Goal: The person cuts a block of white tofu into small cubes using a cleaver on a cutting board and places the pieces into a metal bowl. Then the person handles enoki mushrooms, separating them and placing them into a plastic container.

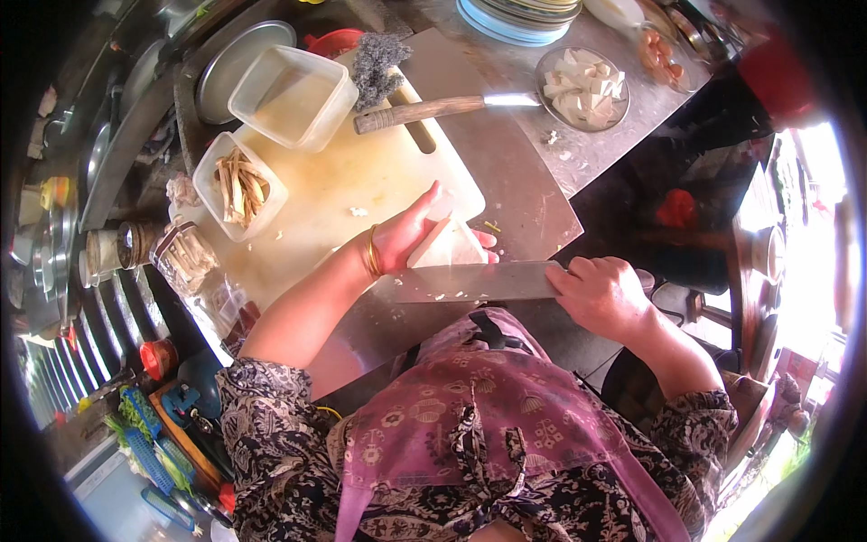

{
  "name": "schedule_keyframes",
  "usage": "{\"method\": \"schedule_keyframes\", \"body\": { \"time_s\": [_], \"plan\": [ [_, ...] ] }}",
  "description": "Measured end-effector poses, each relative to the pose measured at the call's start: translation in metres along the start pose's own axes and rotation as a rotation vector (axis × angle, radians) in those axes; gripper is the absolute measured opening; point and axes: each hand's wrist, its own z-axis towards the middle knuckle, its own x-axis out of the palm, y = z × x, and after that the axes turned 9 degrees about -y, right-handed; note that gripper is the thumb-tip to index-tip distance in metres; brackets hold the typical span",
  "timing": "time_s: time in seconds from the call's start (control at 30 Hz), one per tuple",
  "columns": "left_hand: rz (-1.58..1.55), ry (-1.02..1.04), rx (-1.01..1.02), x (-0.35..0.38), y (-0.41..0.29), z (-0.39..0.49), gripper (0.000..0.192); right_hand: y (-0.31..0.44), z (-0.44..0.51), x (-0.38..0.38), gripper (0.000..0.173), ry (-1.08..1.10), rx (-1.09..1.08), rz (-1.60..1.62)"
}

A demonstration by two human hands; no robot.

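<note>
On the palm of my left hand rests a pale white block that looks like tofu, its fingertips showing past the far side. My right hand grips a wide-bladed knife, a cleaver, whose blade lies level along the near side of the block. White crumbs stick to the blade. Beneath and beyond my left hand is a white plastic cutting board with a few crumbs on it. A metal bowl of cut white pieces stands at the upper right.
An empty plastic container, a container of brownish strips, a steel wool scrubber and a wooden-handled tool lie on or by the board. Stacked plates and eggs are further back. Bagged pale sticks sit at left.
</note>
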Motion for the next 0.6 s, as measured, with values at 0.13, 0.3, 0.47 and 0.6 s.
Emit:
{"method": "schedule_keyframes", "body": {
  "time_s": [0.13, 0.3, 0.47, 0.6],
  "plan": [
    [0.108, 0.042, -0.035, 0.000, 0.000, 0.000, 0.077, -0.004, -0.001, 0.008, 0.012, 0.044, -0.008, 0.001],
    [0.316, 0.129, -0.107, -0.009, 0.004, 0.001, 0.078, -0.006, -0.002, 0.018, 0.011, 0.131, 0.021, 0.027],
    [0.243, 0.132, -0.178, -0.010, 0.003, 0.000, 0.076, -0.006, -0.002, 0.021, 0.015, 0.117, 0.065, 0.091],
    [0.069, 0.141, -0.238, -0.006, 0.005, 0.001, 0.066, -0.007, 0.000, 0.015, 0.020, 0.070, 0.077, 0.164]
  ]
}}
